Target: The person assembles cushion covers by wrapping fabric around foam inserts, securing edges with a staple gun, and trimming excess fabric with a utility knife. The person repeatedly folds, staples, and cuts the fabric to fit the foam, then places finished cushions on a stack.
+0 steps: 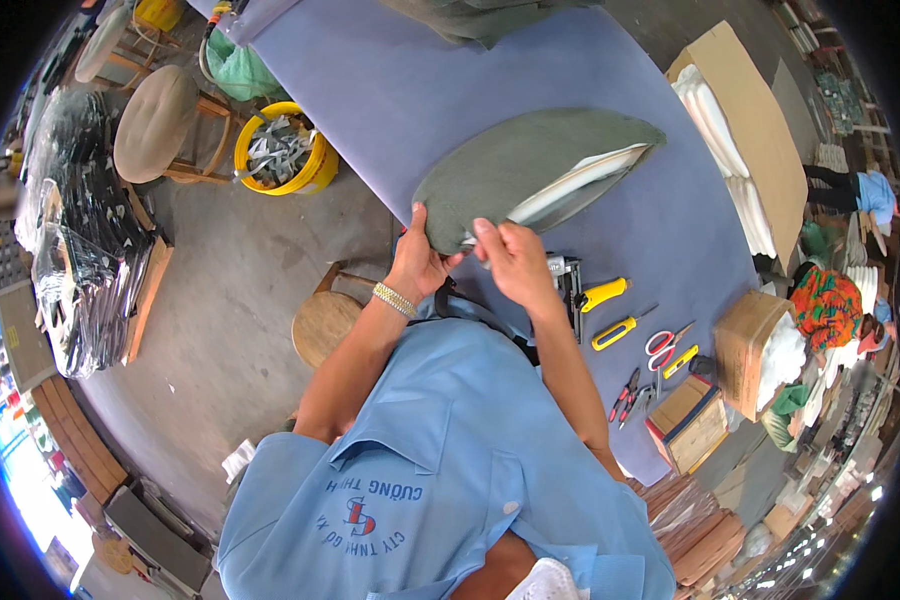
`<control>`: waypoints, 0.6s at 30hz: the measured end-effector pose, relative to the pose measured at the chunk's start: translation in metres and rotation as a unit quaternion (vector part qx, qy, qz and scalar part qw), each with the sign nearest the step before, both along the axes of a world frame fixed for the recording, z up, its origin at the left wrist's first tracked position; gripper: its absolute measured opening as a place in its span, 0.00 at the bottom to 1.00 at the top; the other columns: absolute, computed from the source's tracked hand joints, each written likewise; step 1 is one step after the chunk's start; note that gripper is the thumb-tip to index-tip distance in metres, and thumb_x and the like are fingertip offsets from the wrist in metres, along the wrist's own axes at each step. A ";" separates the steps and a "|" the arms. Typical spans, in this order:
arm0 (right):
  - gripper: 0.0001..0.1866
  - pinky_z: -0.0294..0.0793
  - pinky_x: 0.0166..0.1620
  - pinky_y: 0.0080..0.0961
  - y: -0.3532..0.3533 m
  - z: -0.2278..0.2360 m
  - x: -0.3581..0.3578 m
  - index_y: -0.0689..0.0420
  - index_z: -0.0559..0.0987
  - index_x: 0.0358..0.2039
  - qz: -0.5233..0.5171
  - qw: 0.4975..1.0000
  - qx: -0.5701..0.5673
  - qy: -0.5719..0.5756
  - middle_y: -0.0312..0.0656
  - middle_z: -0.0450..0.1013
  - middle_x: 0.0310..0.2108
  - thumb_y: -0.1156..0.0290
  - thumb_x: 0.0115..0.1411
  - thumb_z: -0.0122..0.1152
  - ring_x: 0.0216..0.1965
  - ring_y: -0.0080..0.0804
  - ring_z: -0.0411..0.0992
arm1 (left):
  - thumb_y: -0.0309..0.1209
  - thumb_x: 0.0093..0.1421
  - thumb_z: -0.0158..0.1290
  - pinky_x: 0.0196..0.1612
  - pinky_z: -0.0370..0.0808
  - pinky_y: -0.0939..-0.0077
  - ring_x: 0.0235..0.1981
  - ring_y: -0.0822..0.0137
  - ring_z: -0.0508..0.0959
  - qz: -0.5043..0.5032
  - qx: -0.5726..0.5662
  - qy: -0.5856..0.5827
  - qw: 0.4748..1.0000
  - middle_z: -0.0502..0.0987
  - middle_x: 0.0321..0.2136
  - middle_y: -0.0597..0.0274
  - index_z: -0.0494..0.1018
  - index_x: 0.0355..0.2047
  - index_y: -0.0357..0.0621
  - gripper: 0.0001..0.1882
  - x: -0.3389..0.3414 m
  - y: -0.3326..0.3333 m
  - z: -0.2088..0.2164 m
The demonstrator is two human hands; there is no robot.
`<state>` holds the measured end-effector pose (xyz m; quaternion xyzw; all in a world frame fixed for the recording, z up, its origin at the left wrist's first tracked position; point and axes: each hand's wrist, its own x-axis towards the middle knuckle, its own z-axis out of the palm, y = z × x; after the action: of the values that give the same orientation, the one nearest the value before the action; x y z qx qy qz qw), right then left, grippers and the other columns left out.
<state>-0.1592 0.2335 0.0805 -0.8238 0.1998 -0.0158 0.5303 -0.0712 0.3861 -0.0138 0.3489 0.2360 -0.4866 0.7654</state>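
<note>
A dark green cushion cover lies on the blue-grey table, with a long slit along its near right side. White filling shows through the slit. My left hand grips the cover's near left corner, its thumb on top of the fabric. At the near end of the slit, my right hand is closed in a pinch on the cover's edge. Something small and pale shows beside its fingertips, too small to make out.
Right of my hands lie a staple gun, a yellow-handled screwdriver, red-handled scissors, a yellow cutter and pliers. Cardboard boxes stand beyond. At left are a yellow bucket and stools. Dark fabric lies far off.
</note>
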 end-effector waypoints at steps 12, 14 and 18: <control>0.30 0.66 0.25 0.33 0.014 -0.005 0.037 0.61 0.75 0.17 0.004 1.000 -0.003 -0.021 0.41 0.70 0.14 0.53 0.72 0.55 0.17 0.31 0.68 | 0.36 0.62 0.63 0.55 0.79 0.63 0.65 0.49 0.71 -0.160 0.330 -0.719 0.590 0.68 0.65 0.40 0.65 0.66 0.36 0.35 0.001 0.036 0.059; 0.29 0.65 0.25 0.30 0.013 -0.003 0.036 0.60 0.75 0.17 0.000 1.000 0.005 -0.001 0.39 0.70 0.14 0.53 0.73 0.55 0.18 0.26 0.66 | 0.32 0.59 0.64 0.57 0.78 0.62 0.65 0.47 0.70 -0.142 0.324 -0.717 0.600 0.68 0.66 0.46 0.66 0.66 0.38 0.35 0.001 0.033 0.055; 0.30 0.65 0.25 0.28 0.012 -0.003 0.031 0.61 0.76 0.18 -0.016 0.999 0.026 0.010 0.38 0.71 0.15 0.52 0.72 0.55 0.18 0.23 0.66 | 0.28 0.59 0.64 0.58 0.78 0.59 0.66 0.48 0.70 -0.088 0.307 -0.755 0.572 0.71 0.65 0.51 0.70 0.63 0.45 0.31 -0.007 0.030 0.034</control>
<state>-0.1283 0.2455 0.0772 -0.8064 0.2185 -0.0105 0.5494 -0.0785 0.4160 0.0201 0.8230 -0.3247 -0.0100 0.4660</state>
